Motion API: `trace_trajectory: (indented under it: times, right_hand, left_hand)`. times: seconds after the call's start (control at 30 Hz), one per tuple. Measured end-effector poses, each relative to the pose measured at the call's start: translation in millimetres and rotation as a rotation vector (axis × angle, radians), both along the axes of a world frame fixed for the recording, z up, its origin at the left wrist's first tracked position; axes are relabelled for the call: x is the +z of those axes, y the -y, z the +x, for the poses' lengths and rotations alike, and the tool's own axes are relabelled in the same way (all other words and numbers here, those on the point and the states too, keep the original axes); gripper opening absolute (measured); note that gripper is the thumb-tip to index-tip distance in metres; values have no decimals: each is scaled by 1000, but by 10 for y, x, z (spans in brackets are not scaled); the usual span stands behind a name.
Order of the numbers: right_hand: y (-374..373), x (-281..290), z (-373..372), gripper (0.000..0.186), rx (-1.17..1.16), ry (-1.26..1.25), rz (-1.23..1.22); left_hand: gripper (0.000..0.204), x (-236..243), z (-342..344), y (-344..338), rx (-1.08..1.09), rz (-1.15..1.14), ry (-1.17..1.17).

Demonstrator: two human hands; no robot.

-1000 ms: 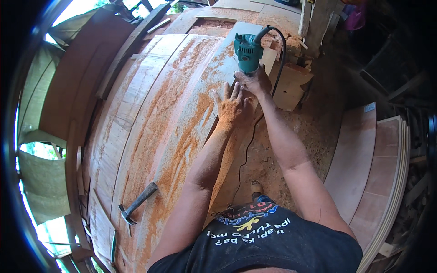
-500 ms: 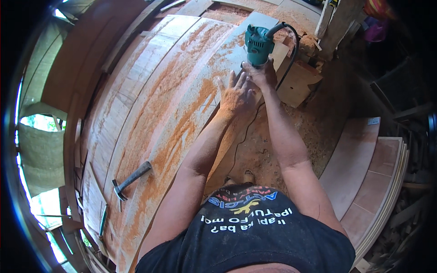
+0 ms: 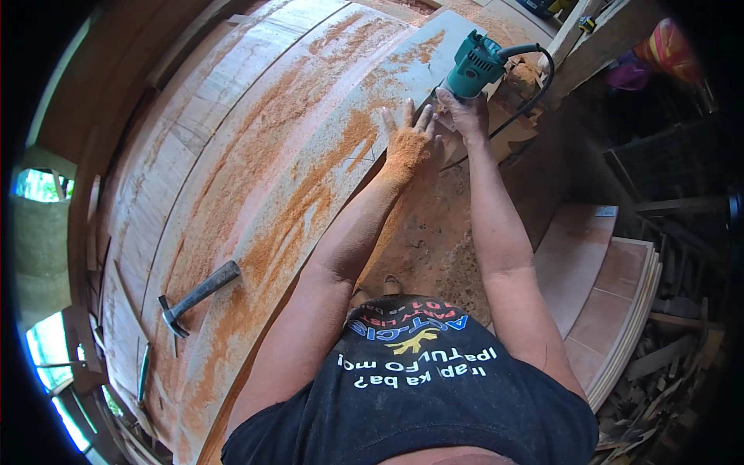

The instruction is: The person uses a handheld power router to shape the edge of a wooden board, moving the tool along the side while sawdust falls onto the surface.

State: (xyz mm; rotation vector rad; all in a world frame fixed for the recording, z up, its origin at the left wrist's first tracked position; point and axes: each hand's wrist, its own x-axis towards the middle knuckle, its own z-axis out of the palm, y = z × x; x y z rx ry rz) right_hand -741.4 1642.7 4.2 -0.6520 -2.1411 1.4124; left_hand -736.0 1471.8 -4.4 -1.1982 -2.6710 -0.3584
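Note:
My right hand (image 3: 469,118) is closed around the lower part of a teal trim router (image 3: 474,67), which leans to the right at the right edge of a pale, sawdust-streaked board (image 3: 384,87). A black cord curves away from the router's top; the cutting bit is hidden. Just left of it, my left hand (image 3: 411,149) lies with spread fingers at the same edge, its back coated in orange sawdust. Whether the router's base rests on the board I cannot tell.
A hammer (image 3: 203,294) lies on the large curved wooden panel (image 3: 147,198) at left, beside a thin green tool (image 3: 143,372). Stacked curved panels (image 3: 601,310) stand at right. Wooden posts (image 3: 612,54) rise at the far right, near a tape measure (image 3: 587,24).
My right hand has shifted right along with the router, which tilts further right. My left hand has moved a little forward and right. The whole view has turned slightly.

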Motion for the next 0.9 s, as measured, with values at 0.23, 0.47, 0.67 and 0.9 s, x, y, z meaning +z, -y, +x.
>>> trace_trajectory:
  times: [0.23,0.47,0.67,0.9]
  right_hand:
    - [-18,127,19,53,84,-85,14]
    - [-72,189,-4,44,70,-212,31]
    - [80,385,8,39,142,-233,-109]
    - [-138,217,-69,41,85,-211,61]
  left_hand:
    - [56,66,8,-49,34,-70,-21]
    - [55,71,-21,-139,18,-27,-19]
    - [56,-10,-127,-182,27,-30,7]
    - [56,-20,-157,-250,4,-59,5]
